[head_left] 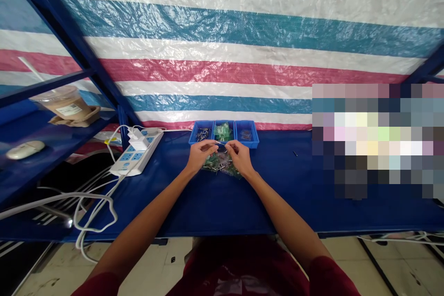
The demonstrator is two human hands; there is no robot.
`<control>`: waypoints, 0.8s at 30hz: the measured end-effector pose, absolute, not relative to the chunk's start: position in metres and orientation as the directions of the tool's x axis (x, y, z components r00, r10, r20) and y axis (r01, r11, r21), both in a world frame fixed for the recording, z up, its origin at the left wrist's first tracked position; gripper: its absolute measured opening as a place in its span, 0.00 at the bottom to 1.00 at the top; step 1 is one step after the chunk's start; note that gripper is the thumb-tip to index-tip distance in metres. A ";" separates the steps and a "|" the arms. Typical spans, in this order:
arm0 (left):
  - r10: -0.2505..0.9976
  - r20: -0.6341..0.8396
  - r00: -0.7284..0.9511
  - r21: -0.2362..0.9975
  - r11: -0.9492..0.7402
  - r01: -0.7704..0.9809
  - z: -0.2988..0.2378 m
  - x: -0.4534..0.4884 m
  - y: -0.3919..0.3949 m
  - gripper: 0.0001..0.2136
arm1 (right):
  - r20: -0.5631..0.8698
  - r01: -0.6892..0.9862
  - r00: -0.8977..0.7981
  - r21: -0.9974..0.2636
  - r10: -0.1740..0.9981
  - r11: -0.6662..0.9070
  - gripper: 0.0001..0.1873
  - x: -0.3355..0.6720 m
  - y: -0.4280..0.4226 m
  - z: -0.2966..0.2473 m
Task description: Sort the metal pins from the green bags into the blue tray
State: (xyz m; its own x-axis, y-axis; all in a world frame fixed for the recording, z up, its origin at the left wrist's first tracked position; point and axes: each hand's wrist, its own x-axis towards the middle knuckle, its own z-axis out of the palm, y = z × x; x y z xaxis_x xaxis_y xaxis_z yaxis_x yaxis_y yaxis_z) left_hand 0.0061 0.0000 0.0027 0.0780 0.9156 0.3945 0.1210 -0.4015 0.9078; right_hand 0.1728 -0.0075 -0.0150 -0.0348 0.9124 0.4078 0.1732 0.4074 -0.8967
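Observation:
My left hand [200,155] and my right hand [240,157] meet over a small heap of green parts and thin metal pins [219,164] on the blue tabletop [284,180]. Both hands have their fingers pinched together on a small metal piece [219,144] held between them. Right behind my hands stand three small blue bins: the left bin [200,132] holds metal pins, the middle bin [223,131] holds green parts, the right bin [246,133] holds small dark parts.
A white power strip [137,153] with a plugged-in charger lies left of my hands, white cables trailing off the table's edge. On a blue side shelf sit a white mouse [25,149] and a lidded drink cup [65,103]. A striped tarp hangs behind.

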 end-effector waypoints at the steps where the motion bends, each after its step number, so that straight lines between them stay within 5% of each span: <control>1: 0.912 0.404 0.077 0.903 -0.411 0.126 0.002 0.006 0.001 0.13 | 0.398 0.162 -0.039 -0.903 0.917 0.399 0.15 0.173 -0.007 -0.015; 9: 0.920 0.380 0.099 0.914 -0.390 0.115 0.007 0.010 -0.004 0.13 | 0.406 0.258 -0.139 -0.866 0.903 0.429 0.16 0.171 -0.009 -0.015; 14: 0.925 0.351 0.144 0.926 -0.366 0.094 0.008 0.008 -0.004 0.13 | 0.449 0.329 -0.049 -0.836 0.892 0.439 0.18 0.174 -0.008 -0.015; 18: 0.917 0.374 0.136 0.905 -0.393 0.161 0.005 0.004 0.000 0.14 | 0.498 0.353 0.016 -0.814 0.867 0.461 0.18 0.177 -0.008 -0.013; 24: 0.899 0.412 0.148 0.851 -0.438 0.289 0.006 -0.003 0.003 0.14 | 0.555 0.341 -0.109 -0.758 0.825 0.556 0.14 0.176 -0.011 -0.013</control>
